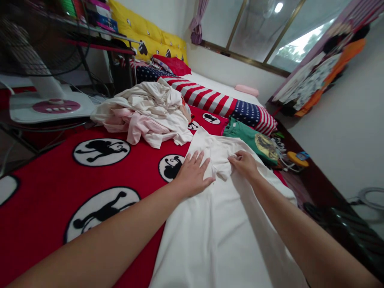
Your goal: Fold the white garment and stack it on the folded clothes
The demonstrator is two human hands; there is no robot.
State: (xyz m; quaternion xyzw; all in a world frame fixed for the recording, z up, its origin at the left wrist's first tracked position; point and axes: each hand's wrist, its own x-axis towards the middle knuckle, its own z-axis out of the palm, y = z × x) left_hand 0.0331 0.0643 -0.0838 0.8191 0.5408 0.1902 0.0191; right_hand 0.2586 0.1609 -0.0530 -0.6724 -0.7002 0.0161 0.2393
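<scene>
Head view: your left hand (193,174) lies flat, fingers spread wide, on the white garment (222,232) laid over the red blanket (60,188), apparently anchoring the cloth against pull. Your right hand (244,164), just beside it, has its fingers closed on a bunched fold of that garment; a clothes pile (150,116) lies beyond.

White walls (345,140), bright window (264,36)

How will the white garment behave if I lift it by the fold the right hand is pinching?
Probably floppy: the white garment bunches into soft creases at the right hand. Likely light, as it lies thin and flat. It may slide on the red blanket unless the left hand pins it.
</scene>
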